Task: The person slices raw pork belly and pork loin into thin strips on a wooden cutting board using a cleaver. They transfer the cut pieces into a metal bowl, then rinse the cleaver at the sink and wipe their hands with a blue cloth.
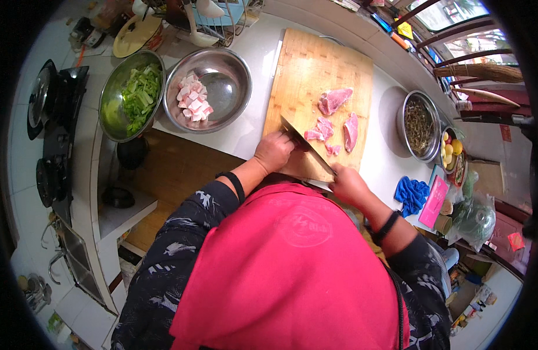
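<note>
My right hand [349, 183] grips the handle of a broad-bladed kitchen knife [310, 148], held slantwise over the near part of a wooden cutting board [301, 70]. On the blade's left side, my left hand [274, 151] rests at the board's near left edge with its fingers curled. A dark reddish patch shows by its fingertips; the blade partly hides what is there. Right of the blade lie a larger chunk of raw meat [334, 100], a long strip of meat [351, 132], a thin folded slice [325, 128] and a small scrap [333, 149].
Left of the board stand a steel bowl [234, 118] with pale diced meat [194, 98] and another bowl [103, 109] of chopped greens [142, 96]. Rightward are a bowl of dark dried food [419, 124], a blue cloth [411, 194] and a pink box [433, 201]. A gas stove [61, 140] is far left.
</note>
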The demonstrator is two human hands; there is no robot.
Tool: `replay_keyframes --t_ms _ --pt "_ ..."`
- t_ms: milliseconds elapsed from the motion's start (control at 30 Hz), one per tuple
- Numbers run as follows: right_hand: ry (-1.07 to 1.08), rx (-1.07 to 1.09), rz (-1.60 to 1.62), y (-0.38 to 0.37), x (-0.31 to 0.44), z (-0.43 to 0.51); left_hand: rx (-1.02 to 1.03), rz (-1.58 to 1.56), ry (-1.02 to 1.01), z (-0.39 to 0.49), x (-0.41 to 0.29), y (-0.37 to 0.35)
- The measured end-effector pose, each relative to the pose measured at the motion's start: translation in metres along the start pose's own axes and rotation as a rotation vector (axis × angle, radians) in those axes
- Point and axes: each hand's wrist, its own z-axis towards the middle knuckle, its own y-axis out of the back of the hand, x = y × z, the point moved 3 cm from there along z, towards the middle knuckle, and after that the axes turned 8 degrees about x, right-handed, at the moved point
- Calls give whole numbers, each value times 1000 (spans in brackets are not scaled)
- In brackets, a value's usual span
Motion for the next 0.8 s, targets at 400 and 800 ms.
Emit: replay_keyframes --t_ms 400,800 --pt "-98 -53 272 -7 -44 64 -36 -38 -12 -4 -12 12" --pt "-191 122 30 -5 7 19 43 -20 22 -9 -3 1"
